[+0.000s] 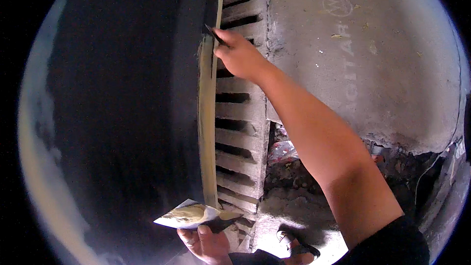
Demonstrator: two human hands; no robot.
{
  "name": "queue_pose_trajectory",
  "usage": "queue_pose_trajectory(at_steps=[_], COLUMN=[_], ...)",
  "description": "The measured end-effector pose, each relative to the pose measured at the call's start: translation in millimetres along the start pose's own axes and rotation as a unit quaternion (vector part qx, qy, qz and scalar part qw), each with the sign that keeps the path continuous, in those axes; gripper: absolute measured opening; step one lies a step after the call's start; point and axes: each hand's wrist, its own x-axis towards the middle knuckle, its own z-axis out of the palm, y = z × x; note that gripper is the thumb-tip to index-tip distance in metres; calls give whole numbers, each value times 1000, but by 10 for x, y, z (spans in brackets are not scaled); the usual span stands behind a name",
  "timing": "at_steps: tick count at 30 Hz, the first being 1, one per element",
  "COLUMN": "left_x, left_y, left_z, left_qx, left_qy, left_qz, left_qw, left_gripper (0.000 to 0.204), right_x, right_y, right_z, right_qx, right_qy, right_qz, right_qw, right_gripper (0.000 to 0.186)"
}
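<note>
My right hand reaches far ahead, fingers closed around a thin dark putty knife. The knife's tip meets the edge of a large dark panel, where a pale yellow strip of putty runs from the knife down toward me. Low in the view, my left hand grips a flat, thin plate from below, thumb near its edge. A smeared mound of yellowish putty lies on top of this plate. Part of the plate's underside is in shadow.
Beside the panel runs a slotted concrete drain grating. A grey concrete slab lies to the right, with a rubble-filled gap holding crumpled plastic nearer me. A sandalled foot shows at the bottom. Pale patches mark the panel's left side.
</note>
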Motion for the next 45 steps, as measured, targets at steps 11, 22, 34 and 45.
queue_pose_trajectory(at_steps=[11, 22, 34, 45], left_x=[36, 29, -19, 23], left_y=[-9, -4, 88, 49], left_z=[-38, 49, 64, -38], left_qx=[-12, -16, 18, -8], left_qy=[13, 19, 30, 11], left_qz=[21, -5, -17, -15], left_qw=[1000, 1000, 999, 1000], left_gripper=[52, 55, 54, 52], right_x=[-1382, -2320, -1821, -346], right_y=[-536, -786, -289, -97], right_z=[449, 390, -118, 144], right_qx=[-13, 19, -103, 108], right_qy=[-74, -203, -132, -38], right_qz=[5, 12, -42, 26], right_qw=[997, 979, 985, 993], right_gripper=[55, 55, 51, 48])
